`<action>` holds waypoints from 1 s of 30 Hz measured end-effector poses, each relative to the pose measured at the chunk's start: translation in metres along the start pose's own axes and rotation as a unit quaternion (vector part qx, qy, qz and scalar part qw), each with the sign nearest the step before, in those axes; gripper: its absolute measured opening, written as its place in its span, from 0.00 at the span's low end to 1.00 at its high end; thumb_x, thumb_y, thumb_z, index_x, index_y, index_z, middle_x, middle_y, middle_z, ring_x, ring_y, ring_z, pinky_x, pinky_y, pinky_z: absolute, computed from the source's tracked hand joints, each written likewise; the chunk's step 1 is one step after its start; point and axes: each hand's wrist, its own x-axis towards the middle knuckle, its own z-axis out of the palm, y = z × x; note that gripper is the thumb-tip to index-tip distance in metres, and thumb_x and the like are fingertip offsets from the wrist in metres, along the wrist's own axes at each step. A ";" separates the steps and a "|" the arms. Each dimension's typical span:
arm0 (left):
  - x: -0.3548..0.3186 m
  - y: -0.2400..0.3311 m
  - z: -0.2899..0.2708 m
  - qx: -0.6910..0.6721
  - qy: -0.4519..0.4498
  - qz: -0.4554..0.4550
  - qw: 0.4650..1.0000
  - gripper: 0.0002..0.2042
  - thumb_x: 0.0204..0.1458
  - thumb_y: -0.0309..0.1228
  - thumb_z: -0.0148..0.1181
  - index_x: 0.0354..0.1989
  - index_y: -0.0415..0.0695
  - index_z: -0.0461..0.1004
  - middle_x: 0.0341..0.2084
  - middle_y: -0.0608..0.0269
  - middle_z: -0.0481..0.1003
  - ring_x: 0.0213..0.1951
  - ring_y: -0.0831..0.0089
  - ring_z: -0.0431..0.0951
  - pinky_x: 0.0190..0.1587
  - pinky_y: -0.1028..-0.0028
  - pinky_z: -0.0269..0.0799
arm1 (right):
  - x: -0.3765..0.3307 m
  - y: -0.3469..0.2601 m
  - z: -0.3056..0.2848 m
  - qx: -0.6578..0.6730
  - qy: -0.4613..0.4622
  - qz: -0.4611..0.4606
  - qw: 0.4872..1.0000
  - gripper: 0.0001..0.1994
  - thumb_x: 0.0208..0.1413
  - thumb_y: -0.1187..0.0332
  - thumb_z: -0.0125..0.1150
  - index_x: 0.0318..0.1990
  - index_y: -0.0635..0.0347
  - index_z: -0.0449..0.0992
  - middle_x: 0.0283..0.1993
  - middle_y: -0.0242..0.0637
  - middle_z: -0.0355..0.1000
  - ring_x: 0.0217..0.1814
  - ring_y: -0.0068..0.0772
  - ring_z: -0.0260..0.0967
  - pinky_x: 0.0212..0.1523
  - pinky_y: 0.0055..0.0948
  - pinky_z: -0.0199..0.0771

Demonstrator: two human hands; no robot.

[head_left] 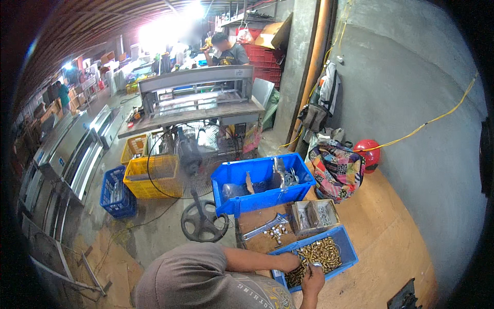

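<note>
A blue bin full of small brass-coloured threaded fittings stands on the table in front of me. My left hand reaches over the bin's left side, down to the fittings; its fingers are hidden, so what it holds does not show. At the near side of the bin, my right hand is closed, thumb and fingers pinching a small silvery round part above the fittings.
Beyond the bin are an adjustable wrench, loose small white-and-metal parts and a divided box of screws. A large blue bin and patchwork bag stand farther back. A floor fan is left; another person works behind.
</note>
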 end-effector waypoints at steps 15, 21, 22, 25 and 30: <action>-0.081 -0.007 -0.118 -0.706 0.018 -0.088 0.702 0.20 0.57 0.31 0.60 0.58 0.40 0.69 0.41 0.60 0.77 0.38 0.71 0.78 0.39 0.71 0.76 | 0.033 -0.038 -0.002 0.207 -0.001 0.091 0.974 0.13 0.58 0.66 0.58 0.43 0.68 0.78 0.41 0.51 0.77 0.44 0.47 0.75 0.47 0.37 0.72; -0.118 -0.021 -0.173 -0.672 0.106 0.020 0.733 0.28 0.51 0.21 0.64 0.61 0.43 0.63 0.36 0.61 0.77 0.39 0.75 0.77 0.42 0.73 0.74 | 0.075 -0.091 -0.003 0.362 -0.023 0.119 0.924 0.09 0.59 0.71 0.58 0.43 0.67 0.78 0.37 0.44 0.75 0.39 0.36 0.74 0.43 0.30 0.71; -0.125 -0.024 -0.182 -0.655 0.127 0.035 0.744 0.29 0.50 0.20 0.64 0.62 0.43 0.61 0.36 0.61 0.77 0.39 0.76 0.77 0.42 0.74 0.73 | 0.081 -0.101 -0.003 0.394 -0.043 0.122 0.910 0.09 0.59 0.71 0.59 0.43 0.67 0.78 0.37 0.43 0.75 0.39 0.34 0.73 0.43 0.29 0.71; -0.140 -0.038 -0.208 -0.662 0.113 0.015 0.741 0.31 0.50 0.19 0.65 0.63 0.44 0.59 0.33 0.60 0.77 0.38 0.77 0.77 0.41 0.74 0.73 | 0.096 -0.129 -0.004 0.427 -0.087 0.101 0.894 0.09 0.60 0.70 0.59 0.43 0.68 0.77 0.38 0.38 0.73 0.40 0.28 0.71 0.42 0.28 0.72; -0.158 -0.066 -0.225 -0.643 0.079 -0.007 0.762 0.31 0.51 0.20 0.65 0.62 0.41 0.58 0.39 0.56 0.79 0.42 0.74 0.78 0.45 0.73 0.73 | 0.105 -0.158 -0.002 0.516 -0.147 0.140 0.832 0.11 0.62 0.67 0.60 0.42 0.68 0.78 0.42 0.34 0.73 0.43 0.24 0.70 0.43 0.25 0.72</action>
